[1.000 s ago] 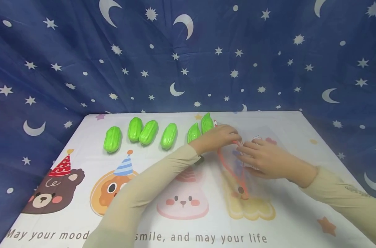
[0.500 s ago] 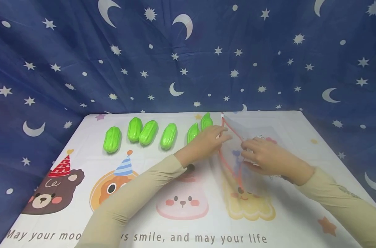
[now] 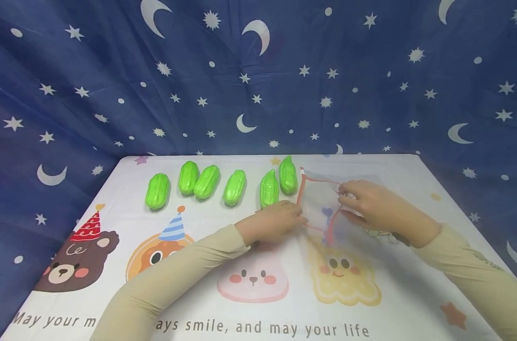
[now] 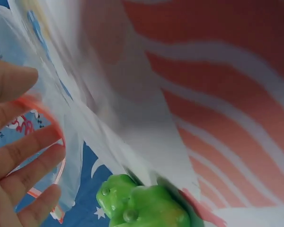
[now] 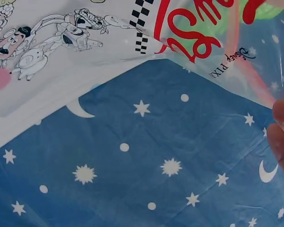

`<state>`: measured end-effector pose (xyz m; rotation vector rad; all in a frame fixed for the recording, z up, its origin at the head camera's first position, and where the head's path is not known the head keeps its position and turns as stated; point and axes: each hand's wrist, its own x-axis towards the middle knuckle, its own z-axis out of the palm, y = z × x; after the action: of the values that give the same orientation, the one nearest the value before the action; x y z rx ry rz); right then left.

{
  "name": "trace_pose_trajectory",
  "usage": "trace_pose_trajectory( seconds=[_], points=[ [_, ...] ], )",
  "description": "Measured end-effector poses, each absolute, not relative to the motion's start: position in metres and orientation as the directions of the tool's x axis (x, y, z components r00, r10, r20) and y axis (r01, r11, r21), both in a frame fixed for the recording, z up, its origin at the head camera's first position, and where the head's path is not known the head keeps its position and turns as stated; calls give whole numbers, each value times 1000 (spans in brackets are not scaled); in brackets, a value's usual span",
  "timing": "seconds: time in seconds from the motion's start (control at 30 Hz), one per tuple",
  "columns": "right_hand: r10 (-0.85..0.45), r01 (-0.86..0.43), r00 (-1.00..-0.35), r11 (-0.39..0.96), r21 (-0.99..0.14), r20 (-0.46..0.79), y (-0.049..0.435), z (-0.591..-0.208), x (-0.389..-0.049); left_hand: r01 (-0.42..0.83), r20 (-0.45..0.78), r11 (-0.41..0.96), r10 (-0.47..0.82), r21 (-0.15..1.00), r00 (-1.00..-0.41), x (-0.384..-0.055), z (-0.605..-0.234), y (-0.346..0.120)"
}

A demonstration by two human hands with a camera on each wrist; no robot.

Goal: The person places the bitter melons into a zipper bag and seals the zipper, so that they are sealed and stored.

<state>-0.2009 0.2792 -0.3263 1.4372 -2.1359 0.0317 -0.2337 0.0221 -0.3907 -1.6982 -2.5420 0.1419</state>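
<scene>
A clear plastic zip bag [image 3: 320, 201] with a red-orange strip along its mouth stands on the right half of the table, its mouth spread apart. Cartoon figures and red lettering on the bag [image 5: 194, 40] show in the right wrist view. My right hand [image 3: 371, 208] pinches the mouth's right edge, fingers curled. At the left edge, my left hand [image 3: 277, 221] touches the strip; the left wrist view has its fingers [image 4: 31, 146] extended and spread. Just beyond the left hand lies a glossy ridged green toy vegetable [image 3: 269, 189], with another [image 3: 288, 175] beside it.
More of the same green vegetables [image 3: 235, 188] lie in a loose row toward the far left. A white cloth [image 3: 250, 327] printed with cartoon animals and words covers the table. Behind it hangs a dark blue curtain [image 3: 284, 113] with stars and moons.
The left hand has come away from the right hand, moving left and nearer along the bag's mouth. The mouth has spread wider, while the right hand keeps its hold and shifts slightly right.
</scene>
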Motion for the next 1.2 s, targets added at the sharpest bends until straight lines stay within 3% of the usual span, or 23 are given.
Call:
trace_pose_trajectory(
  seconds=[0.4,0.6,0.87,1.2],
  points=[
    [-858,-877,-260,402,263,443,283,-332,-204,905,211,423,889,-42,-406,-237,-374,13],
    [-852,-882,-234,389,267,468,284,-334,-205,851,268,525,816,26,-512,-253,-369,-15],
    [-839,-878,-230,397,266,493,286,-336,-205,741,306,671,710,-22,-634,-268,-367,-63],
    [-826,-876,-234,408,256,513,286,-336,-206,618,295,786,599,-34,-745,-275,-381,-97]
  ],
)
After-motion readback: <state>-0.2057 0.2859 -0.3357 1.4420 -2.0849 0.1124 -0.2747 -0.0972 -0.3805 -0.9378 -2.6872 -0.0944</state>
